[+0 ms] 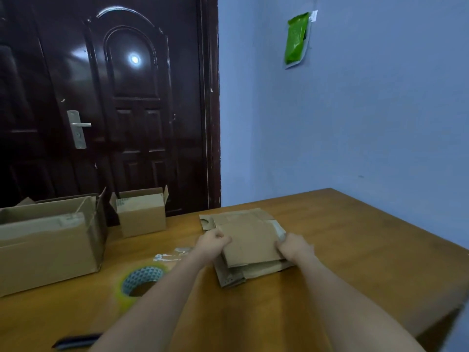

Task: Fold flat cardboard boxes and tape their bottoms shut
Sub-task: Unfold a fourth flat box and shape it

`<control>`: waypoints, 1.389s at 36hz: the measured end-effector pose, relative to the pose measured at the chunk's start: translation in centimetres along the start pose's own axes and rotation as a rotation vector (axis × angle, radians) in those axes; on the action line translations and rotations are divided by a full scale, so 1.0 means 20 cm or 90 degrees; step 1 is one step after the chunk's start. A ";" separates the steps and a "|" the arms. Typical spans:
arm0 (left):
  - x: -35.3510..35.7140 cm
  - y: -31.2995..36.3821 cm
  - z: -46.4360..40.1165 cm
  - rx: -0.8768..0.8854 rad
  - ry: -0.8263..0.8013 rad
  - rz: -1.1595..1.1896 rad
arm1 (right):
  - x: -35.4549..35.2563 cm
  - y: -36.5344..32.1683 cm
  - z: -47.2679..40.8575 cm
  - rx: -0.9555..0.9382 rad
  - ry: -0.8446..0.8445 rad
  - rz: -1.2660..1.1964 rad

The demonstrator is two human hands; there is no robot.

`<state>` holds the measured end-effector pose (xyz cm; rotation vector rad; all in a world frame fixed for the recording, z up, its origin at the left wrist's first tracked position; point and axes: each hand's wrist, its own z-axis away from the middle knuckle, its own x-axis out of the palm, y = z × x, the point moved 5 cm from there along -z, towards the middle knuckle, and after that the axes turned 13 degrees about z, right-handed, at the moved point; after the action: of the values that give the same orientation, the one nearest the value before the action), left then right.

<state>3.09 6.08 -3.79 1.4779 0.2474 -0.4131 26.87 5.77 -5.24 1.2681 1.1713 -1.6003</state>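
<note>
— Where's the flat cardboard they're working on?

— Middle of the wooden table [355, 240], on top of a stack of flattened boxes [243, 224]. The top flat box [250, 243] is gripped on both sides: the left hand [212, 243] has its fingers curled over the left edge, the right hand [294, 246] is clenched on the right edge. How many sheets lie under it I can't count; the edges blur together.

— And the tape?

— The tape roll [142, 280] lies flat near the left forearm, well apart from the stack. It's smeared by blur, a greenish rim with a patterned face. Just beyond it there's a crumpled bit of clear film [170, 255], hard to make out.

— Any boxes already up?

— Two, at the far left. A small open box [142, 212] stands by the dark door [114, 97], flaps up. A large open box [48, 240] is cut off by the left edge; its insides are hidden from here.

— Anything else?

— A dark object [76, 341] at the near edge, partly under the left arm; can't tell what. A green packet [298, 38] hangs on the blue wall.
</note>
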 end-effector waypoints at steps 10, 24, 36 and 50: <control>-0.03 0.03 0.03 -0.021 0.102 0.248 | -0.13 0.00 0.04 0.050 0.117 -0.221; -0.33 0.35 0.17 0.216 0.163 0.312 | -0.09 -0.16 0.16 0.035 0.138 -0.571; -0.96 0.71 0.48 0.427 0.163 0.091 | -0.26 -0.54 0.22 -0.107 0.120 -0.815; -1.29 0.58 0.65 0.441 0.104 0.011 | -0.29 -1.01 0.22 -0.270 0.018 -0.900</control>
<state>-16.71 -3.35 18.34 2.1973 0.2321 -0.3815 7.99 7.36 4.69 0.0173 2.5211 -1.9746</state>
